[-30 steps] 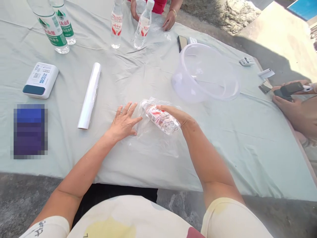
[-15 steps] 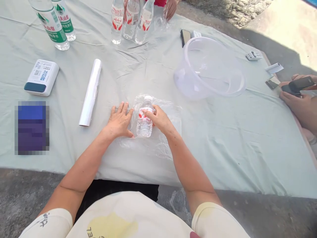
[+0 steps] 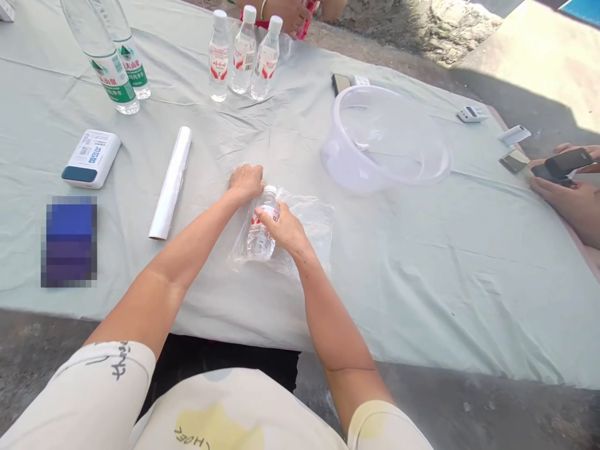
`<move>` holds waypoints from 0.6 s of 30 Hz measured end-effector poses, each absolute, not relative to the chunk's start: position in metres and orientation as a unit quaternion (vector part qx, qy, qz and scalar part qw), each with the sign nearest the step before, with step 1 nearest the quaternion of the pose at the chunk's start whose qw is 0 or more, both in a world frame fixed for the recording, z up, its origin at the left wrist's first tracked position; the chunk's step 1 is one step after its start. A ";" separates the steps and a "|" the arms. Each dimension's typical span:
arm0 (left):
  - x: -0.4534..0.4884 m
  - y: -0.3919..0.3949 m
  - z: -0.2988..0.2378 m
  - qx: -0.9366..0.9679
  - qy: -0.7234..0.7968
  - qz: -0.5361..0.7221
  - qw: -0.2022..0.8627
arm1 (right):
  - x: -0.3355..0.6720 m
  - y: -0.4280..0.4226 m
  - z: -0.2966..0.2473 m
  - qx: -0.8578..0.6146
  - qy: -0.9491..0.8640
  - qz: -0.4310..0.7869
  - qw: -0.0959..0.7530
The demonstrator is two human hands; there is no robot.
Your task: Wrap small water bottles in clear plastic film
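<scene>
A small clear water bottle (image 3: 260, 232) with a red-and-white label lies on a sheet of clear plastic film (image 3: 310, 226) spread on the pale green tablecloth (image 3: 422, 269). My right hand (image 3: 281, 229) is wrapped over the bottle's middle. Just beyond the bottle's white cap, my left hand (image 3: 245, 182) is curled with its fingers pinched on the far edge of the film. A white roll of film (image 3: 170, 183) lies to the left of my left arm.
A clear plastic basin (image 3: 384, 140) stands at back right. Three small bottles (image 3: 242, 53) and two tall green-labelled bottles (image 3: 117, 62) stand at the back. A white box (image 3: 90, 159) lies at left. Another person's hands hold a phone (image 3: 560, 165) at right.
My left hand has gone from lying flat beside the bottle to curled at the film's far edge beyond the cap. My right hand turned the bottle from slanting to pointing away and stays on it.
</scene>
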State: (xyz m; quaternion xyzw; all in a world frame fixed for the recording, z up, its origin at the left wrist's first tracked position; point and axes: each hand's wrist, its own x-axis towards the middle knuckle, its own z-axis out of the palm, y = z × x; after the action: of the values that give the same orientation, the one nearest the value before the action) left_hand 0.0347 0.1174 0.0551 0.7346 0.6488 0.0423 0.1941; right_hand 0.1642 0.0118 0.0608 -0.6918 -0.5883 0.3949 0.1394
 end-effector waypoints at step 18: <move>0.034 0.129 0.058 0.736 0.648 0.022 0.194 | 0.149 -0.025 0.078 -0.673 -0.596 0.405 0.169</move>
State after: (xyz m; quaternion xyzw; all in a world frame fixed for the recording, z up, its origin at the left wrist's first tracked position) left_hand 0.0342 0.1288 0.0580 0.7364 0.6478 0.0222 0.1940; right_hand 0.1488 -0.0254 0.0778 -0.6727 -0.5958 0.4049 0.1689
